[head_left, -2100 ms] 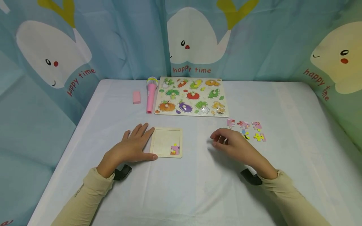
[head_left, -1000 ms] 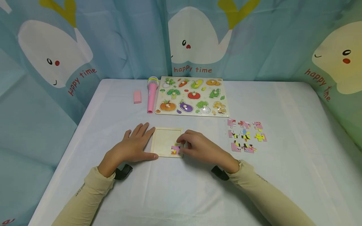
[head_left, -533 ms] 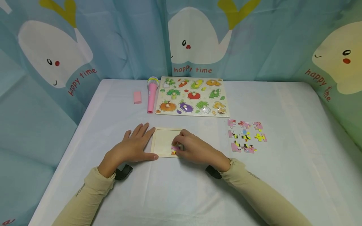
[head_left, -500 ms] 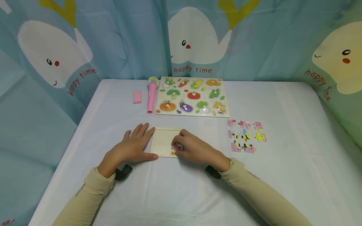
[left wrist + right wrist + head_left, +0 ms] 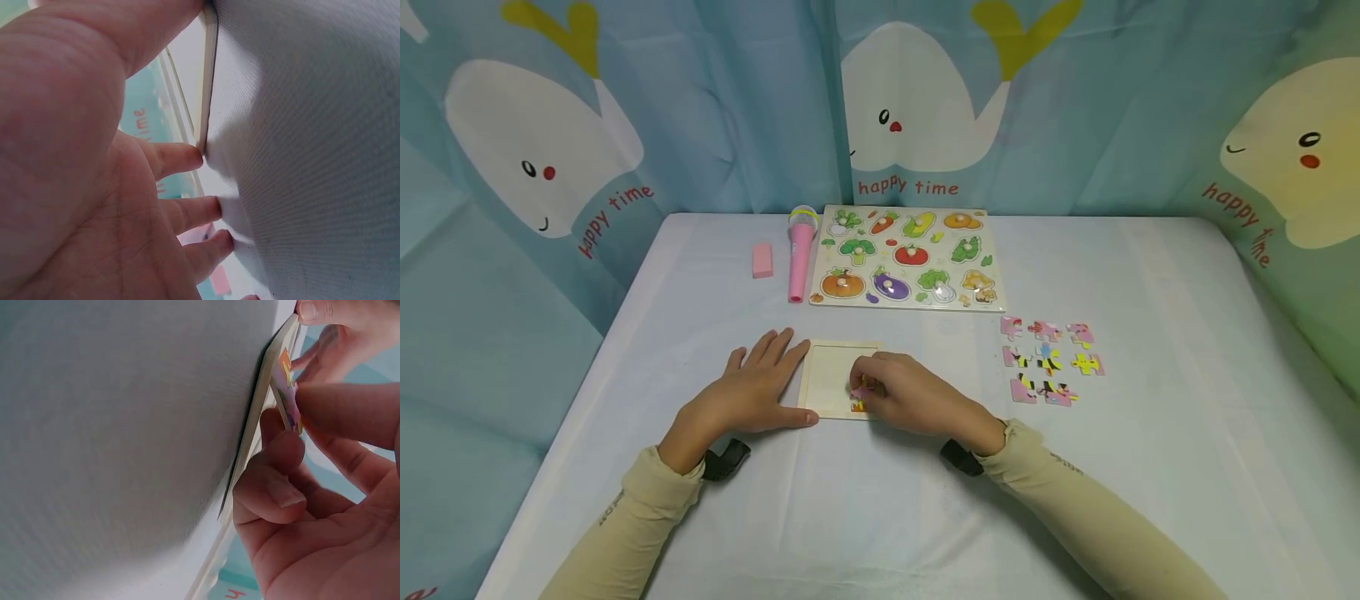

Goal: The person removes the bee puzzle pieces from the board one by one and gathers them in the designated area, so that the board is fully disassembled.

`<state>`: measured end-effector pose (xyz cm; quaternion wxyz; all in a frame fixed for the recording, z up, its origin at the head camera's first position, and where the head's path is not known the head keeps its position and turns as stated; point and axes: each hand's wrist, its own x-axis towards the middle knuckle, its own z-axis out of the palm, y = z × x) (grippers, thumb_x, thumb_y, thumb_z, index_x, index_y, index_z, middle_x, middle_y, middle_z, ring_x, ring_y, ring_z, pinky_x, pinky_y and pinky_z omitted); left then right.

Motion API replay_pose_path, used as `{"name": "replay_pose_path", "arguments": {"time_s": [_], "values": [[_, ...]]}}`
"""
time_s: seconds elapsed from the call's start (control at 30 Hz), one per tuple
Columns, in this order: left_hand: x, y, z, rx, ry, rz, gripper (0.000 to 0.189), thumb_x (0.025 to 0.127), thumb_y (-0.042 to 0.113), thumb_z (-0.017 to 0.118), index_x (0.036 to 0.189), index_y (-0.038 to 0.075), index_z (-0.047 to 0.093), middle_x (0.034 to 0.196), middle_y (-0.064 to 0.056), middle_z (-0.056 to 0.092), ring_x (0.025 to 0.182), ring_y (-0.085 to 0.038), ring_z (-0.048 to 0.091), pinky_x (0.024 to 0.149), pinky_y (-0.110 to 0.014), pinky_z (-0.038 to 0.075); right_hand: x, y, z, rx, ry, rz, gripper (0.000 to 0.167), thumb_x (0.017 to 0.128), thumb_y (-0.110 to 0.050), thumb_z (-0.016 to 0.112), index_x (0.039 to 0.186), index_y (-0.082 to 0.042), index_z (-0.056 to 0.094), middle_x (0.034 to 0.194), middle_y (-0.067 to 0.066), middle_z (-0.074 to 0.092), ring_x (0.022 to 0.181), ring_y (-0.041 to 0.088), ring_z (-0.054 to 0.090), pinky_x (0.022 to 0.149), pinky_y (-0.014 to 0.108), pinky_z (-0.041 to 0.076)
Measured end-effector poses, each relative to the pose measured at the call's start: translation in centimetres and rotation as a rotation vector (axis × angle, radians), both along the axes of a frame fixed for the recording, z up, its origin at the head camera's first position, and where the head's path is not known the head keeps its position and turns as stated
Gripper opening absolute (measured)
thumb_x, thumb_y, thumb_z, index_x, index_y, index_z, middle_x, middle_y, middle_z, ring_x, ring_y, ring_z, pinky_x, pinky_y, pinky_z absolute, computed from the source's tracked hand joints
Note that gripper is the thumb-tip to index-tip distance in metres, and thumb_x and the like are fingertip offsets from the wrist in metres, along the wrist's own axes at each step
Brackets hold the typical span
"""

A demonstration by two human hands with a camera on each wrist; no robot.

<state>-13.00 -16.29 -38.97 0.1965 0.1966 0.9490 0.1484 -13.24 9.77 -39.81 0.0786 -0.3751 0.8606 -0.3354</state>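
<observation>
A shallow wooden puzzle tray (image 5: 831, 360) lies in front of me. My left hand (image 5: 747, 393) rests along its left side with spread, straight fingers; the thumb touches the lower left corner and the index finger the upper left. Over the tray's lower right corner, my right hand (image 5: 917, 396) pinches a pink jigsaw piece (image 5: 859, 402) with orange and yellow print. The right wrist view shows that jigsaw piece (image 5: 287, 394) tilted, one edge raised off the tray, between thumb and curled fingers. In the head view the fingers hide much of it.
Several loose jigsaw pieces (image 5: 1050, 360) lie in rows to the right. Behind the tray is a vegetable knob puzzle board (image 5: 868, 301), with a pink toy microphone (image 5: 801, 260) and a small pink block (image 5: 762, 260) to its left. A printed curtain (image 5: 737, 108) hangs behind the table.
My right hand has moved left from beside the loose pieces to the tray's lower right corner and taken hold of the jigsaw piece lying there. The left hand stays in place.
</observation>
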Motion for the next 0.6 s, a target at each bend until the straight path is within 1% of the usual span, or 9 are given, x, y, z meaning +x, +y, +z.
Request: {"name": "replay_pose_path", "arguments": {"time_s": [0.1, 0.2, 0.43, 0.5, 0.6], "values": [[0.0, 0.0, 0.0, 0.002, -0.001, 0.005, 0.108, 0.092, 0.055, 0.081, 0.169, 0.002, 0.027, 0.175, -0.027, 0.014, 0.161, -0.048, 0.009, 0.119, -0.077, 0.010, -0.1, 0.0, 0.0, -0.030, -0.012, -0.001, 0.012, 0.098, 0.006, 0.069, 0.099, -0.006, 0.071, 0.086, -0.003, 0.063, 0.079, 0.011, 0.055, 0.072, 0.028, 0.050], [0.0, 0.0, -0.1, 0.006, -0.002, 0.007, 0.108, 0.092, 0.055, 0.081, 0.169, 0.002, 0.027, 0.175, -0.027, 0.014, 0.160, -0.048, 0.009, 0.119, -0.077, 0.010, 0.0, 0.1, 0.1, -0.048, -0.034, -0.017, 0.014, 0.097, 0.008, 0.068, 0.099, -0.005, 0.071, 0.085, -0.003, 0.063, 0.077, 0.010, 0.055, 0.070, 0.028, 0.049], [0.0, 0.0, -0.1, 0.000, 0.000, 0.008, 0.108, 0.092, 0.056, 0.081, 0.169, 0.002, 0.027, 0.175, -0.027, 0.014, 0.160, -0.049, 0.009, 0.120, -0.077, 0.010, 0.1, 1.1, 0.7, -0.039, -0.137, -0.108, 0.012, 0.099, 0.004, 0.067, 0.108, -0.003, 0.068, 0.082, -0.003, 0.061, 0.075, 0.012, 0.055, 0.067, 0.028, 0.048], [0.0, 0.1, -0.1, -0.001, -0.002, 0.009, 0.109, 0.091, 0.055, 0.081, 0.168, 0.002, 0.027, 0.175, -0.027, 0.014, 0.160, -0.049, 0.008, 0.120, -0.077, 0.010, 0.3, 1.5, 0.8, -0.055, -0.150, -0.130, 0.010, 0.099, 0.003, 0.067, 0.107, -0.003, 0.067, 0.081, -0.003, 0.060, 0.075, 0.013, 0.055, 0.068, 0.028, 0.048], [-0.1, 0.1, -0.1, 0.007, -0.006, 0.010, 0.109, 0.091, 0.055, 0.082, 0.168, 0.002, 0.027, 0.175, -0.027, 0.014, 0.160, -0.049, 0.008, 0.120, -0.077, 0.009, 0.4, 2.2, 0.8, -0.082, -0.148, -0.156, 0.009, 0.098, 0.002, 0.068, 0.104, -0.004, 0.068, 0.081, -0.003, 0.060, 0.076, 0.014, 0.055, 0.068, 0.029, 0.048]]}}
